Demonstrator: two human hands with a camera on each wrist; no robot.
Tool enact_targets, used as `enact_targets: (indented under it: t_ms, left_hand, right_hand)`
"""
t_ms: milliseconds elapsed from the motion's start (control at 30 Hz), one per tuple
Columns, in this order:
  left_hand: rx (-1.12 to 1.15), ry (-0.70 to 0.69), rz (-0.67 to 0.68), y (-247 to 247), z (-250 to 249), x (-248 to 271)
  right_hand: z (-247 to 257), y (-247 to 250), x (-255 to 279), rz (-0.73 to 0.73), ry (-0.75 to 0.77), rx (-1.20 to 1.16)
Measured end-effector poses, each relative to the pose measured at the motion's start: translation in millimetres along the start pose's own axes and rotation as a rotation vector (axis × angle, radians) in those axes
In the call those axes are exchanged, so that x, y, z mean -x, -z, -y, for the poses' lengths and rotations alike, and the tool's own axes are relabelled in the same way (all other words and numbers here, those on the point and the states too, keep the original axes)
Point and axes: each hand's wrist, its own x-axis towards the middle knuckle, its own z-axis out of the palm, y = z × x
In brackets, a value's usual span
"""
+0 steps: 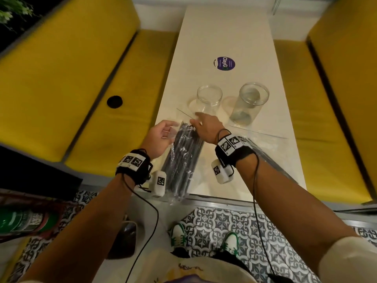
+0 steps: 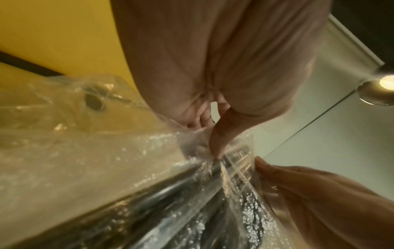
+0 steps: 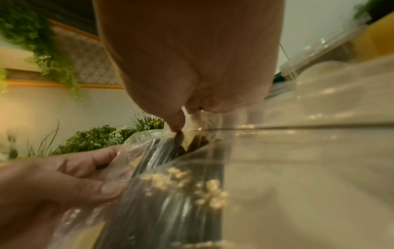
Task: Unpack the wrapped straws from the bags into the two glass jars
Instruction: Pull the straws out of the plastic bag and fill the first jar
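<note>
A clear plastic bag of black wrapped straws [image 1: 182, 158] hangs tilted over the near end of the white table [image 1: 224, 33], held between my hands. My left hand [image 1: 171, 129] grips the left side of the bag's mouth, thumb pressed on the plastic [image 2: 216, 148]. My right hand [image 1: 194, 121] pinches the right side of the mouth, its thumb at the straw tips [image 3: 178, 128]. Just beyond stand two glass jars without lids, one on the left [image 1: 209, 99] and one on the right [image 1: 252, 103]. Neither holds straws. A second straw bag [image 1: 267, 158] lies under my right forearm.
A round purple sticker [image 1: 224, 63] marks the table's middle. Yellow padded benches [image 1: 71, 78] run along both sides, the left with a black hole [image 1: 114, 102]. A green cylinder [image 1: 22, 221] lies on the patterned floor at my lower left.
</note>
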Motion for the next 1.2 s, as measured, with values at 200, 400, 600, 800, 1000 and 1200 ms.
enact_targets:
  t_ms: [200,400,600,800,1000,1200]
  left_hand:
    - [-0.062,0.037,-0.096,-5,-13,-6]
    - [-0.232,-0.150,-0.430,-21,-55,-2]
    - [0.024,0.017,-0.256,-34,-82,-22]
    - [0.250,0.125,-0.123,-27,-76,-27]
    - [0.300,0.084,-0.092,-21,-77,-29]
    - [0.222,0.015,-0.135,-26,-76,-29]
  right_hand:
    - [1,2,13,-0.238,0.038,-0.269]
    - [1,17,23,-0.511,-0.029,-0.329]
    - [16,9,44,-0.530,0.022,-0.424]
    - [20,4,57,-0.546,0.130,-0.406]
    - [24,6,56,-0.462,0.083,-0.392]
    - [27,12,44,-0.407,-0.026,-0.479]
